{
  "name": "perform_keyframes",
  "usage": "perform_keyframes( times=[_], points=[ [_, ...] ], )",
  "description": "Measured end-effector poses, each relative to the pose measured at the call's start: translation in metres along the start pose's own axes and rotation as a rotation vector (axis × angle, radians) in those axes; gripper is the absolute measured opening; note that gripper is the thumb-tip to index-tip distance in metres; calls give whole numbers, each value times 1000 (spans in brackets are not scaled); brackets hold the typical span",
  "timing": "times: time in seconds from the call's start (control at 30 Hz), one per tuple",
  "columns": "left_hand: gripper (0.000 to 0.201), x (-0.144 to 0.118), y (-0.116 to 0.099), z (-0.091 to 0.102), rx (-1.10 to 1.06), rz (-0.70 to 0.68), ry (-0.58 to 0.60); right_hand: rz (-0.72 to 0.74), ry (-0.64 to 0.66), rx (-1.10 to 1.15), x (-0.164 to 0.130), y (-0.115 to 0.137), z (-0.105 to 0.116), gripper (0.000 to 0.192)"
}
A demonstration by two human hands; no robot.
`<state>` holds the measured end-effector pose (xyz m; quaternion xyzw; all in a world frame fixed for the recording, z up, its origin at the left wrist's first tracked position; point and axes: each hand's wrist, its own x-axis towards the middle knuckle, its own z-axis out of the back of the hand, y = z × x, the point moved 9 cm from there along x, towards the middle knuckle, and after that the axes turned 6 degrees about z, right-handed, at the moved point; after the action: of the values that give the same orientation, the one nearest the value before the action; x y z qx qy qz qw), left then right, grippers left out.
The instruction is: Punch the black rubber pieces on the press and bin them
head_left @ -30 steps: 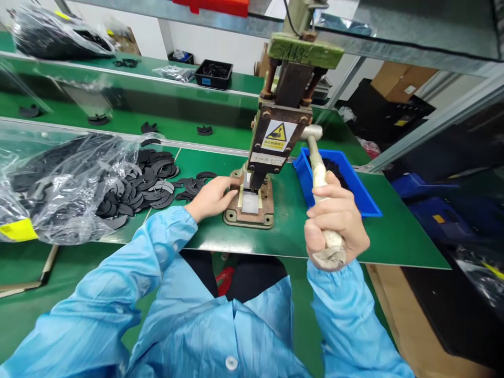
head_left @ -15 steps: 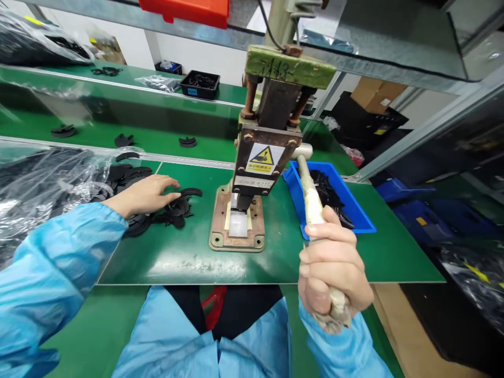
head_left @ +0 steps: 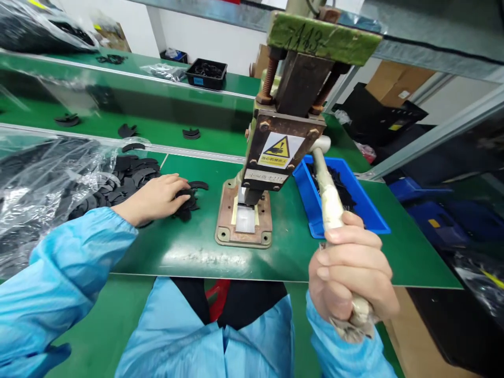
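- Head view: the left hand [head_left: 157,197] has left the press [head_left: 252,210], where it sat a second ago, and now lies flat on the loose black parts [head_left: 185,199] to its left, fingers spread over them; whether it has pinched one I cannot tell.
- The right hand [head_left: 350,275] stays wrapped tight around the lever [head_left: 328,197].
- The press bed looks bare, so a fresh part seems wanted.
- The blue bin [head_left: 370,212] behind the lever holds more parts.

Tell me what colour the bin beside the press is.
Blue; the bin shows best in the head view.
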<state>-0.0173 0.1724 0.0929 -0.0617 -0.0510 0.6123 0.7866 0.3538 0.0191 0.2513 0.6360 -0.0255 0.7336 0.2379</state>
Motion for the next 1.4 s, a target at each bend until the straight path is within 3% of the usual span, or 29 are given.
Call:
perform_keyframes(
  times=[0.13,0.23,0.43,0.6,0.7,0.87,0.93,1.03,1.17,1.3,1.4],
  points=[
    [56,9,36,-1,22,121,38,2,-48,-7,-2,0,1,28],
    [60,26,46,-11,-2,171,66,-25,-42,-5,-3,-1,-1,30],
    [58,68,23,-38,8,143,177,0,-64,-6,-3,-1,-1,31],
    [63,89,20,-41,55,200,272,3,-71,6,-2,-1,-2,31],
    [56,96,14,-39,22,189,315,4,-81,15,-1,-1,-3,30],
    [24,95,-4,-19,-37,155,181,44,-117,20,0,-1,-4,30],
    [24,86,-9,-8,-178,192,81,61,-133,30,0,-2,-5,29],
    [29,61,-16,-2,-591,286,-10,79,-148,43,0,-3,-5,29],
    [36,26,-52,-16,-1159,337,71,84,-155,56,-1,-5,-6,28],
    [41,12,-97,-22,-1380,271,158,93,-164,53,-2,-6,-7,28],
    [42,15,-108,-24,-1406,298,123,100,-174,58,-3,-7,-8,27]
  ],
)
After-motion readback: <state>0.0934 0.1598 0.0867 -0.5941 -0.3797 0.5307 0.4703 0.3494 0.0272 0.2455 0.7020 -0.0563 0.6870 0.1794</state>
